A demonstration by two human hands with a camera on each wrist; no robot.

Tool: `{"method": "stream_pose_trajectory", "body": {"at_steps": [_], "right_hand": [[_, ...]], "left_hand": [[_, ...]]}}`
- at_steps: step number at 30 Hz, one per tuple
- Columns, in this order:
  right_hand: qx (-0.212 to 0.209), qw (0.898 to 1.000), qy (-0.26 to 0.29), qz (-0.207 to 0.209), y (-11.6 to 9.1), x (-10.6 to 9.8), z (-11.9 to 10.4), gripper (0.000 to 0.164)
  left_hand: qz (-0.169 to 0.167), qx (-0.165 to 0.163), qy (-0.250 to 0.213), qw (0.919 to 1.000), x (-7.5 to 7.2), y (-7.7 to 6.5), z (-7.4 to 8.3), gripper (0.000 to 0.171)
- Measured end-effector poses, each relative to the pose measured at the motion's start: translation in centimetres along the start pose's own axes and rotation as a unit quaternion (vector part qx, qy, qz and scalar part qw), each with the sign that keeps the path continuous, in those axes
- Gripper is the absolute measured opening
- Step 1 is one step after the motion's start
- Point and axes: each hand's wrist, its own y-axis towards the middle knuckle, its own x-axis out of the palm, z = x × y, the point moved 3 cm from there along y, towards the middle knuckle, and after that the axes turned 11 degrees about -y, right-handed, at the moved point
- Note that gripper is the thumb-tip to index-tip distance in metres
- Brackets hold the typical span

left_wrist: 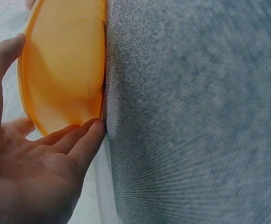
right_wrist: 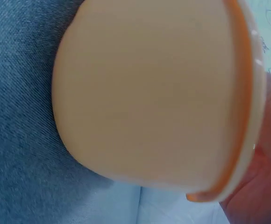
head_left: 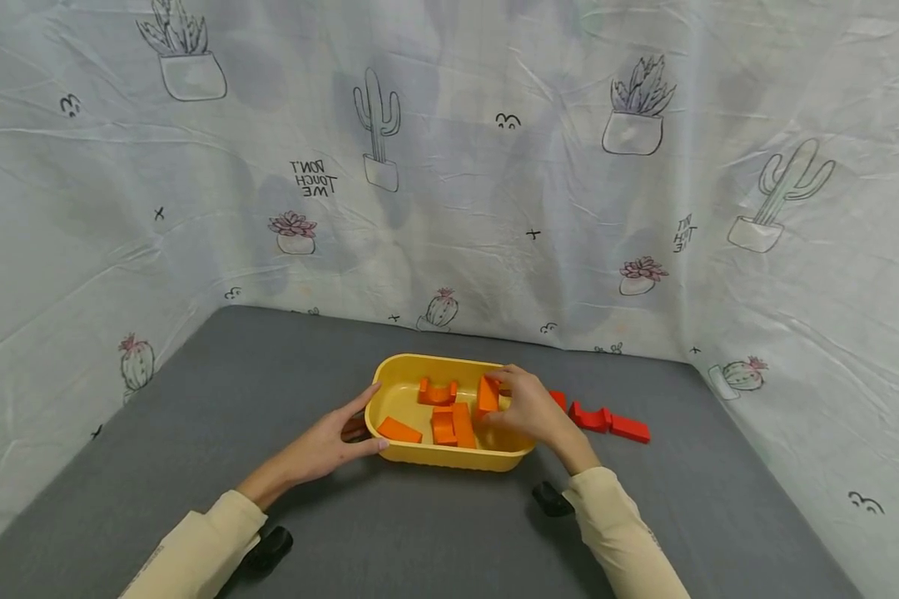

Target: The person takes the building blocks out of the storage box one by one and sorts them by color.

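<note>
A yellow plastic basin (head_left: 412, 453) sits on the grey table with several orange blocks inside. My left hand (head_left: 322, 445) holds its left end, thumb at the near rim and fingers round the end wall; the left wrist view shows this hand (left_wrist: 46, 163) against the basin wall (left_wrist: 65, 60). Reaching over the right end, my right hand (head_left: 528, 408) pinches an orange rectangular block (head_left: 487, 397) between thumb and fingers. Beside that block lie an orange arch block (head_left: 438, 393), two orange blocks side by side (head_left: 453, 426) and an orange flat block (head_left: 399, 430). In the right wrist view the basin wall (right_wrist: 145, 93) hides most of the right hand (right_wrist: 261, 186).
To the right of the basin, several red blocks lie in a row, including a red arch block (head_left: 590, 418) and a red rectangular block (head_left: 630, 429). A white curtain (head_left: 464, 208) printed with cacti encloses the grey table (head_left: 419, 532) at the back and sides.
</note>
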Motion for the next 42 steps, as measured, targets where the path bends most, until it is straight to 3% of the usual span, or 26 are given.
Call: {"method": "stream_pose_trajectory", "body": {"at_steps": [4, 10, 22, 34, 42], "right_hand": [[-0.011, 0.999, 0.026, 0.025, -0.4, -0.6, 0.4, 0.064], [-0.033, 0.998, 0.051, 0.031, -1.3, -1.5, 0.7, 0.066], [-0.046, 0.995, 0.054, 0.067, -3.1, -4.0, 2.6, 0.065], [-0.012, 0.993, 0.022, 0.115, -5.4, -5.6, 4.9, 0.066], [-0.007, 0.994, -0.006, 0.108, -6.8, -5.3, 6.0, 0.065]], "left_hand": [[-0.005, 0.004, 0.004, 1.0, 0.1, 0.1, 0.0, 0.093], [-0.002, 0.002, 0.008, 1.0, 0.0, 0.1, 0.0, 0.092], [-0.007, -0.005, 0.001, 1.0, 0.0, 0.1, 0.0, 0.093], [-0.013, 0.001, -0.022, 0.9997, 0.1, 0.3, 0.0, 0.094], [-0.004, -0.01, -0.008, 0.9999, -0.1, 0.2, -0.2, 0.094]]}}
